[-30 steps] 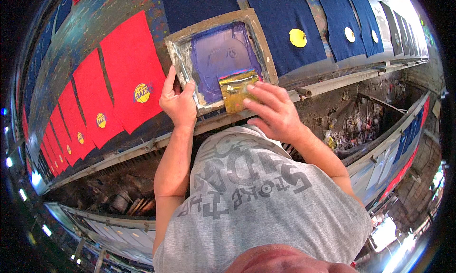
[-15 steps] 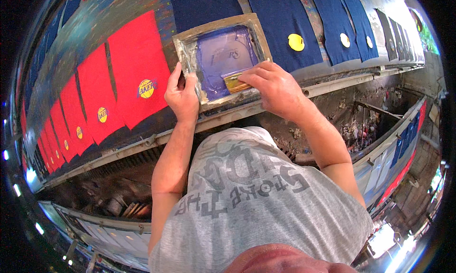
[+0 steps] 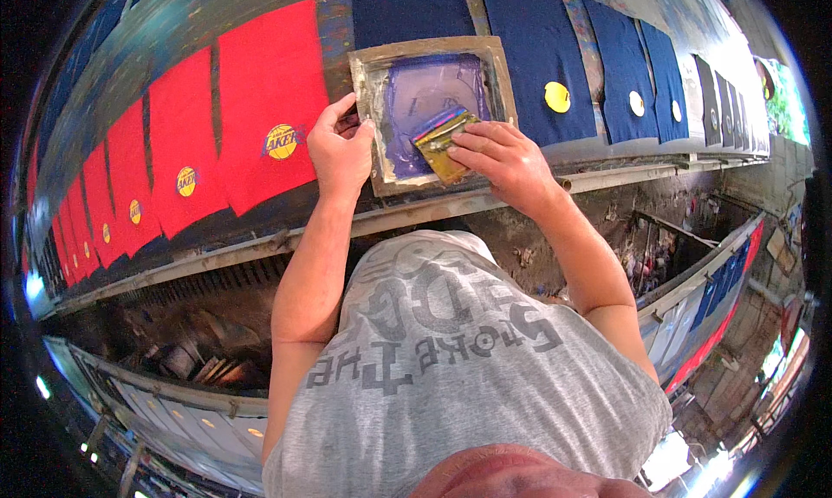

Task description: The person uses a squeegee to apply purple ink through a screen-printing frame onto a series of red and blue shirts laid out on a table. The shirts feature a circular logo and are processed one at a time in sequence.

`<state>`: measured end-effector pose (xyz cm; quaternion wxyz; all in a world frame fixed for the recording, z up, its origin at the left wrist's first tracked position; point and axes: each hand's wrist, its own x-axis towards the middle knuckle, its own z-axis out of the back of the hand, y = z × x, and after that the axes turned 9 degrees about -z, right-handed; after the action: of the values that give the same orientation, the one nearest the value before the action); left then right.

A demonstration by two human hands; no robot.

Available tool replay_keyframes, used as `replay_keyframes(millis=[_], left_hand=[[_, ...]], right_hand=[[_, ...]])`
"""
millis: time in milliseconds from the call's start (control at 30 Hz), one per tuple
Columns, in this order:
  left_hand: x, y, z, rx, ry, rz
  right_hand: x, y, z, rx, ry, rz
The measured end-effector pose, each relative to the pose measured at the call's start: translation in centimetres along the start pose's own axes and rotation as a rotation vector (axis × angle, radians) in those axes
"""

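Note:
A wooden screen-printing frame (image 3: 425, 47) lies on a dark blue cloth piece (image 3: 412, 13), covering its near part. Purple-blue ink smears the screen mesh (image 3: 433, 78) around a faint round design. My left hand (image 3: 341, 154) grips the frame's left side, thumb and fingers on either side of the rim. In my right hand (image 3: 511, 162) is a yellowish squeegee (image 3: 448, 158), tilted over the near right part of the mesh. Blue and pink ink shows along its upper edge. Whether that squeegee touches the mesh I cannot tell.
Red cloth pieces (image 3: 273, 82) with round yellow prints run along the sloped table to the left. Dark blue pieces (image 3: 537, 47) with yellow or whitish discs lie to the right. A metal rail (image 3: 433, 210) edges the table; behind me stands another table (image 3: 706, 277) with cloths.
The squeegee has turned, and its ink-smeared edge now shows. My right hand has shifted with it. The whole scene sits a little differently as my head moved.

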<state>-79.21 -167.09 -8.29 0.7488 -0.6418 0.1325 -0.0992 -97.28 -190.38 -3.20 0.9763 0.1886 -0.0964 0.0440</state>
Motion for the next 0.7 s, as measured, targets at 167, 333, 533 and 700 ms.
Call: replay_keyframes(millis=[167,333,533,700], left_hand=[[0.5,-0.1,0.3,0.036,0.025,-0.005],[0.7,0.5,0.5,0.091,0.051,-0.102],[1.0,1.0,0.7,0.166,0.047,-0.158],[0.9,0.8,0.7,0.116,0.053,-0.067]], right_hand=[[3.7,0.9,-2.1,-0.024,-0.063,-0.085],[7.8,0.6,-1.6,-0.049,-0.063,-0.161],[10.6,-0.7,-1.2,-0.083,-0.107,-0.169],[6.4,0.8,-2.3,-0.037,-0.075,-0.061]])
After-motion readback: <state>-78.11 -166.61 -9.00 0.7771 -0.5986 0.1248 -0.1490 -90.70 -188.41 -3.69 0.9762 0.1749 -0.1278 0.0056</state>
